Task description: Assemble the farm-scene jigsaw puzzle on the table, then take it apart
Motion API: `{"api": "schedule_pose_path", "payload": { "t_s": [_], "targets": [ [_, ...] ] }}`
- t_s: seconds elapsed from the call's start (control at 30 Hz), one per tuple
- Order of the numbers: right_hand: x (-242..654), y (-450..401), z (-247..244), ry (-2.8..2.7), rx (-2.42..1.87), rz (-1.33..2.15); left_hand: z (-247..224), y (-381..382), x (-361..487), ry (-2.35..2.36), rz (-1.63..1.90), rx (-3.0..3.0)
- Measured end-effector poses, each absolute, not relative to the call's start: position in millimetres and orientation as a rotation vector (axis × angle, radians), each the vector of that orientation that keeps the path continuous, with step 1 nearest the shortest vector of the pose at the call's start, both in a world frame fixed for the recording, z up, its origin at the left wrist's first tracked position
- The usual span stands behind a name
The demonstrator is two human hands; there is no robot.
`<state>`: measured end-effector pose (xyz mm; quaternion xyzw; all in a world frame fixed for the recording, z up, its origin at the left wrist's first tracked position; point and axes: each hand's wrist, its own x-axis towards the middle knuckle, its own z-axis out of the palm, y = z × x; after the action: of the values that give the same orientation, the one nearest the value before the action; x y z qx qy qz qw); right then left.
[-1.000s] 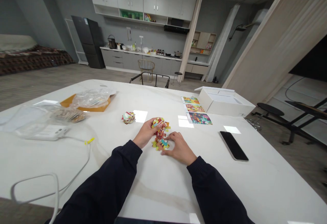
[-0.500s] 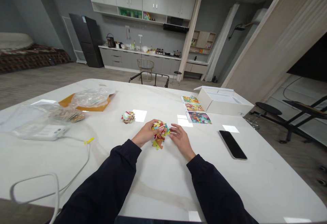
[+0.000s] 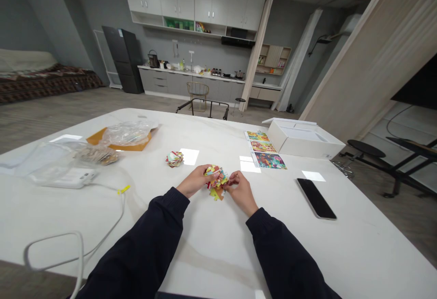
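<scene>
My left hand (image 3: 194, 182) is closed around a thick bunch of colourful jigsaw puzzle pieces (image 3: 215, 176), its thumb lying across them. Just below the bunch, a yellow-and-brown puzzle piece (image 3: 215, 194) shows; whether it rests on the table or is held cannot be told. My right hand (image 3: 241, 191) pinches at the right edge of the pieces, thumb and forefinger together on what looks like one piece, mostly covered by the fingers. Farther forward and left, a second pile of puzzle pieces (image 3: 174, 159) lies on the white table (image 3: 211, 240).
Picture sheets (image 3: 262, 147) lie beside a white box (image 3: 303, 142). A phone (image 3: 316, 198) is at the right. At the left are clear plastic packaging (image 3: 128, 131) on an orange-brown sheet, a bagged stack of pieces (image 3: 97, 154), a white device (image 3: 70, 177) and its cable (image 3: 111, 229).
My right hand's fingers have closed from a loose spread into a pinch at the edge of the bunch. The left hand keeps its hold. The whole view has shifted slightly.
</scene>
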<state>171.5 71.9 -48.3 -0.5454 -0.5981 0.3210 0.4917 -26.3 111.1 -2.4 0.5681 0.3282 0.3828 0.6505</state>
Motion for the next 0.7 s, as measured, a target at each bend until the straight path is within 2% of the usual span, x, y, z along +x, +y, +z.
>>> {"api": "schedule_pose_path", "payload": {
  "t_s": [0.4,0.57,0.7],
  "targets": [
    [171.4,74.3,-46.0,-1.225,-1.191,0.907,-11.5,111.7,-21.5,0.843,0.926,1.486],
    [171.7,61.4,-39.1,-1.679,-1.438,0.604,-6.7,111.3,-19.4,0.902,1.1,1.402],
    [172.2,54.0,-37.0,-1.899,-1.533,0.394,-1.1,109.6,-19.5,0.838,1.091,1.294]
  ]
}}
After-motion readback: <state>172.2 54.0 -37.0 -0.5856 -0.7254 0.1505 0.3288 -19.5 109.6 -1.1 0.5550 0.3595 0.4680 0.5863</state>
